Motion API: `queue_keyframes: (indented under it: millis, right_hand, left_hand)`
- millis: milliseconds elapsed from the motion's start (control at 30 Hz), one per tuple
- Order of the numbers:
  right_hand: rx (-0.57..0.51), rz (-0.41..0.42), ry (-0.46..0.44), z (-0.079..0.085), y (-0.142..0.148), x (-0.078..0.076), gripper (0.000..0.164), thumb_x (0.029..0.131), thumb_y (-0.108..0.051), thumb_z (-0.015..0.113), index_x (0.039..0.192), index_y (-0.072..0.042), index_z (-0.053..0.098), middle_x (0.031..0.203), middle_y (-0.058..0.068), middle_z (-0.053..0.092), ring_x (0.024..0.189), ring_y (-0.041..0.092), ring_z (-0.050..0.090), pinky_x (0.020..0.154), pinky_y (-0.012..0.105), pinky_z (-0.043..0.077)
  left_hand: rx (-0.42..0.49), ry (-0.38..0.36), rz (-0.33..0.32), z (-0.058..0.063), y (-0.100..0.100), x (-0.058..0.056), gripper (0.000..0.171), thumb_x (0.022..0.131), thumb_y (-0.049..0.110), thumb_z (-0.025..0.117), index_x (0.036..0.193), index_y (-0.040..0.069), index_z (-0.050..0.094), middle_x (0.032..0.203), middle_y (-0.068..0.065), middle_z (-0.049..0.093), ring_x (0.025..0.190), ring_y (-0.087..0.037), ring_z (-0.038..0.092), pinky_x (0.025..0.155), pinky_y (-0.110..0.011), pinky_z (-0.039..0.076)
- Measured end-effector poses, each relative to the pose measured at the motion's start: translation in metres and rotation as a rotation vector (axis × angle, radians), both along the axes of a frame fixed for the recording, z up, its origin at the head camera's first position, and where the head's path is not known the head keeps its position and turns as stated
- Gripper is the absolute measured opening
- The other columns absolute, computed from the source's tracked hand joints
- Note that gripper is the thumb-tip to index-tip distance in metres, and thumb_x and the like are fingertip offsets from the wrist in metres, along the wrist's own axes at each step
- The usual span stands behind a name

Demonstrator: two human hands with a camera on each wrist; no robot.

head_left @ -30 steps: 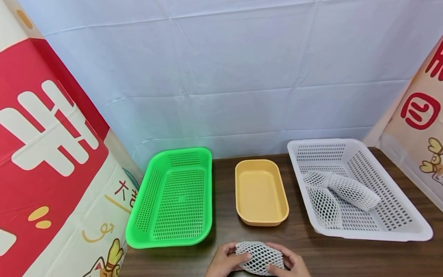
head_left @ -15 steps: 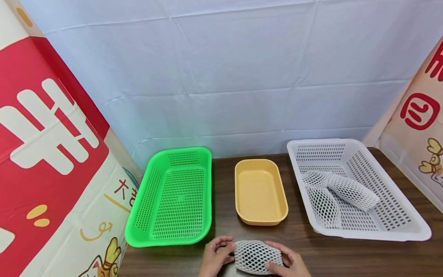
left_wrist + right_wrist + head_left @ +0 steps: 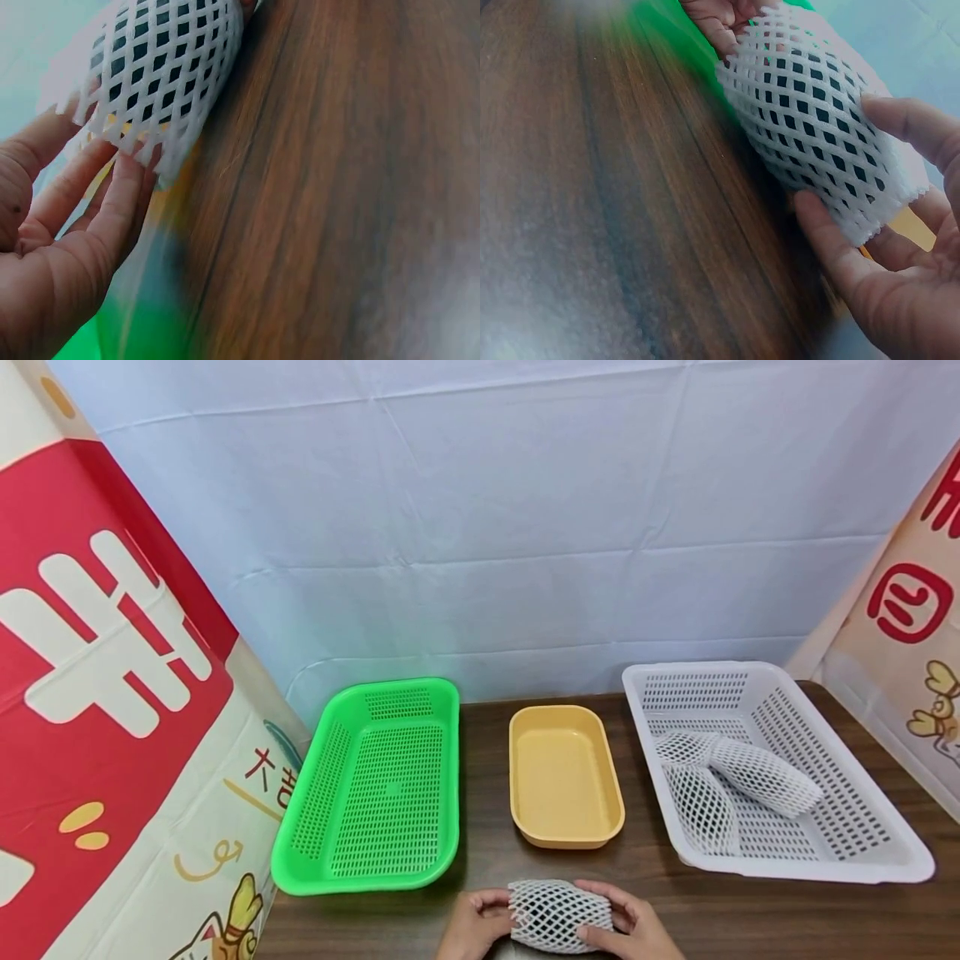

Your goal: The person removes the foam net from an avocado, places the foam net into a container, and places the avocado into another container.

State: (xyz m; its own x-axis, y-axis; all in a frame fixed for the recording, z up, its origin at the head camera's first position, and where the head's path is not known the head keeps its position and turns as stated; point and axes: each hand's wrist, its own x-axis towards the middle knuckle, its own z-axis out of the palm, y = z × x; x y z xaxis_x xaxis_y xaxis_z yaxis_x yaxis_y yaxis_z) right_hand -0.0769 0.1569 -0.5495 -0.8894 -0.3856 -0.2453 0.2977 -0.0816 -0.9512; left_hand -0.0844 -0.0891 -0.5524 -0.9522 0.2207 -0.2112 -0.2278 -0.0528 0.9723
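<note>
Between my hands, low over the table, is a white foam fruit net [image 3: 558, 917] with something dark inside it. My right hand [image 3: 630, 922] grips its right end; in the right wrist view, thumb and fingers lie around the net [image 3: 817, 112]. My left hand [image 3: 476, 925] holds the other end. The left wrist view shows the fingertips [image 3: 127, 161] at the loose open rim of the net [image 3: 161, 67], with the thumb on its far side. What the dark thing is, the mesh hides. Two more filled foam nets [image 3: 765, 775] [image 3: 703, 810] lie in a white basket [image 3: 810, 867].
A green perforated basket [image 3: 367, 887] stands at the left on the brown wood table [image 3: 480, 760]. A yellow tray [image 3: 566, 777] sits in the middle, between the two baskets. A pale cloth [image 3: 487, 527] hangs behind, and printed cloths [image 3: 150, 693] flank the sides.
My left hand has shifted from the front of the net out to its left end, where the rim now stands open wider. The right hand stays on its end.
</note>
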Motion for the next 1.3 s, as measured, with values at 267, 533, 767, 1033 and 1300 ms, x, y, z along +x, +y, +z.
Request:
queue_keyframes:
  millis: [267, 533, 767, 1033, 1300]
  right_hand:
    - [-0.022, -0.001, -0.023, -0.001, 0.001, -0.001, 0.051, 0.083, -0.012, 0.063, 0.129, 0.0, 0.044, 0.111, 0.018, 0.055, 0.097, 0.029, 0.055, 0.075, 0.036, 0.048]
    - [-0.054, -0.011, -0.06, -0.001, 0.0, -0.001, 0.052, 0.082, -0.011, 0.064, 0.129, 0.0, 0.044, 0.109, 0.017, 0.055, 0.096, 0.029, 0.055, 0.075, 0.038, 0.048]
    - [-0.025, -0.041, -0.051, 0.004, 0.0, 0.0, 0.052, 0.08, -0.012, 0.066, 0.127, 0.002, 0.046, 0.107, 0.017, 0.056, 0.094, 0.028, 0.056, 0.074, 0.036, 0.048]
    - [0.074, -0.174, -0.045, 0.009, 0.004, 0.002, 0.051, 0.075, -0.012, 0.071, 0.116, 0.009, 0.049, 0.097, 0.015, 0.059, 0.086, 0.026, 0.059, 0.069, 0.034, 0.05]
    - [0.141, -0.204, 0.009, 0.0, 0.01, 0.001, 0.055, 0.074, -0.012, 0.072, 0.118, 0.01, 0.046, 0.097, 0.018, 0.06, 0.083, 0.025, 0.06, 0.067, 0.032, 0.05]
  left_hand:
    - [0.054, -0.07, -0.07, -0.006, 0.008, -0.004, 0.046, 0.066, -0.017, 0.058, 0.112, -0.014, 0.052, 0.102, -0.014, 0.059, 0.093, -0.022, 0.057, 0.072, -0.029, 0.048]
    - [-0.014, -0.123, -0.084, -0.006, 0.017, -0.007, 0.052, 0.061, -0.018, 0.052, 0.112, -0.009, 0.052, 0.096, -0.006, 0.059, 0.088, -0.017, 0.055, 0.072, -0.029, 0.047]
    - [-0.099, -0.106, -0.051, -0.005, 0.018, -0.008, 0.053, 0.06, -0.016, 0.055, 0.113, -0.01, 0.05, 0.092, -0.005, 0.057, 0.086, -0.017, 0.055, 0.071, -0.029, 0.047]
    - [0.08, -0.101, -0.028, -0.003, 0.01, -0.006, 0.051, 0.065, -0.01, 0.066, 0.113, -0.01, 0.051, 0.097, -0.01, 0.057, 0.089, -0.022, 0.058, 0.074, -0.031, 0.048]
    - [0.101, -0.112, -0.05, -0.001, 0.007, -0.005, 0.052, 0.063, -0.002, 0.078, 0.111, 0.001, 0.057, 0.101, -0.01, 0.059, 0.09, -0.023, 0.059, 0.074, -0.031, 0.049]
